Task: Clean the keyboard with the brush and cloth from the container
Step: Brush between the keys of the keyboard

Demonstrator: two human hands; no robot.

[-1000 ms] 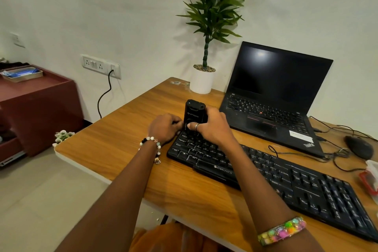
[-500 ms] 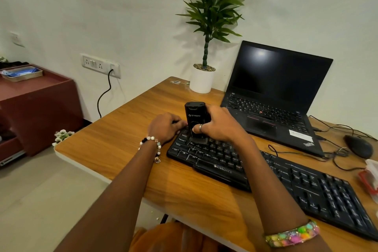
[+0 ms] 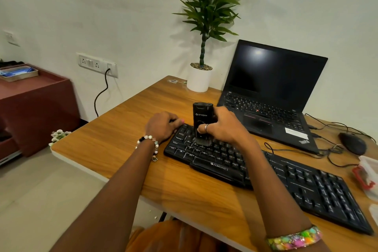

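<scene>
Far left: dark red cabinet (image 3: 34,100), flat top, w/ a shallow tray (image 3: 19,73) holding sth blue. White socket strip (image 3: 97,65) on wall, black cord (image 3: 101,93) hanging down from it. Small white flower bunch (image 3: 59,134) low by desk corner.

Wood desk (image 3: 126,127), smooth, orange-brown grain, pale edge.

Left hand (image 3: 162,126) resting at left end of keyboard, fingers bent down loosely on far-left edge, holding nothing; bead bracelet on wrist.

Brush (image 3: 202,123): black, boxy, hard plastic, white logo on front. Standing upright, long axis up-down, bristle end pointing down, touching keys near left part of keyboard. Right hand (image 3: 223,127) wrapped round its lower half, fingers curled tight on it, ring on one finger; bright bead bangle on right wrist.

Keyboard (image 3: 266,176): black, long, flat, lots of small square keys, lying slanted across desk from upper-left to lower-right. Right arm crossing over its middle, hiding some keys.

Behind: white round pot (image 3: 198,80) w/ tall green leafy plant, pebbles on top. Black laptop (image 3: 272,88) open, screen dark, just behind keyboard. Thin black cables (image 3: 296,149) btwn laptop and keyboard. Black round mouse (image 3: 352,143) at right. Clear plastic container (image 3: 368,176) w/ red clip at far-right edge, partly cut off.
</scene>
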